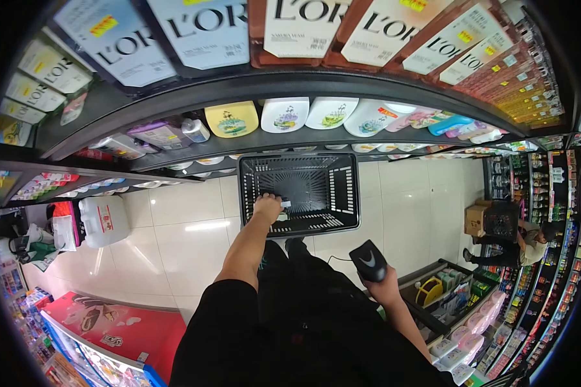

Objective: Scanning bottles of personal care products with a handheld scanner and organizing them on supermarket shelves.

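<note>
A black plastic shopping basket stands before me, close to the shelf front. Into its left part reaches my left hand, palm down, beside a small item with a white label; whether the fingers grip it cannot be told. At the lower right, my right hand is closed around the handle of a black handheld barcode scanner, from which a cable runs left. The bottom of the basket shows its ribbed pattern.
Shelves of boxed and bottled toiletries span the top. A white jerrycan stands at left, a red chest lower left. A black divided bin is at lower right. Another person is by the far right shelves, near a cardboard box.
</note>
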`<action>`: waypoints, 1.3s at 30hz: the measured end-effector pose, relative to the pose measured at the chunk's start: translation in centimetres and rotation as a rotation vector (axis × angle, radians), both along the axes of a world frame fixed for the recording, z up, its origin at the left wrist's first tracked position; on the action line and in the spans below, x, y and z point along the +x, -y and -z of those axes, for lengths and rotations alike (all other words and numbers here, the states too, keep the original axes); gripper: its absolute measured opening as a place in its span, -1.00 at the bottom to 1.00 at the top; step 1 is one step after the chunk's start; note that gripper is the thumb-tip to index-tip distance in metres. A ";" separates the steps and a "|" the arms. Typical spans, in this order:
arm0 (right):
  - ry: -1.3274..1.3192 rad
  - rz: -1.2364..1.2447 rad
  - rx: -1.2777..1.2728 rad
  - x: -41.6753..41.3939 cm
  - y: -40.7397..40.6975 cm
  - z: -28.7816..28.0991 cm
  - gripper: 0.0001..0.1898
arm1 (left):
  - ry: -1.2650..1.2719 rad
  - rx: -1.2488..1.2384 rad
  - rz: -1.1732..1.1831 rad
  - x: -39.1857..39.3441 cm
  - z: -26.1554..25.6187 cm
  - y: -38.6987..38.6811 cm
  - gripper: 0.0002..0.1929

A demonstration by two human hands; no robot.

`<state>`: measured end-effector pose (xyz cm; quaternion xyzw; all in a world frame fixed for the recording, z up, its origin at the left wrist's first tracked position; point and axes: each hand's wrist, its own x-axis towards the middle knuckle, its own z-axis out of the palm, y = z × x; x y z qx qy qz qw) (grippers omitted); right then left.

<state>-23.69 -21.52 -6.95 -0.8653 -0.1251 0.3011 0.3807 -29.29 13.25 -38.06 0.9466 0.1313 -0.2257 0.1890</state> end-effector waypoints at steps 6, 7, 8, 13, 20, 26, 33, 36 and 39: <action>-0.013 -0.184 -0.268 1.4 -0.5 6.8 -0.50 | 0.070 -0.056 -0.177 -1.7 -8.0 1.2 -0.61; -0.039 -0.212 -0.254 1.9 0.7 10.1 -0.46 | 0.149 -0.120 -0.246 -2.8 -8.4 1.4 -0.57; -0.031 -0.249 -0.286 2.5 1.1 11.9 -0.46 | 0.218 -0.250 -0.323 -3.6 -9.8 1.6 -0.54; -0.547 -0.049 -0.309 5.8 -0.7 14.2 -0.54 | 0.925 -0.330 -0.425 -5.0 -25.7 -2.3 -0.63; -0.682 -0.015 -0.340 10.5 -0.9 21.6 -0.59 | 1.504 0.070 -0.548 -5.8 -47.6 -10.3 -0.75; -0.387 -0.221 -0.349 11.5 -0.7 24.5 -0.40 | 1.525 0.076 -0.545 -6.0 -51.0 -10.9 -0.51; 0.019 -0.583 -0.645 12.8 -0.2 24.9 -0.38 | 1.534 -0.074 -0.726 -4.3 -52.4 -12.2 -0.46; 0.136 -0.497 -0.668 12.0 -1.5 22.9 -0.56 | 1.536 -0.108 -0.748 -4.4 -51.9 -11.1 -0.45; 0.205 -0.506 -0.657 12.1 -1.3 23.0 -0.61 | 1.507 -0.047 -0.718 -4.0 -52.4 -12.2 -0.43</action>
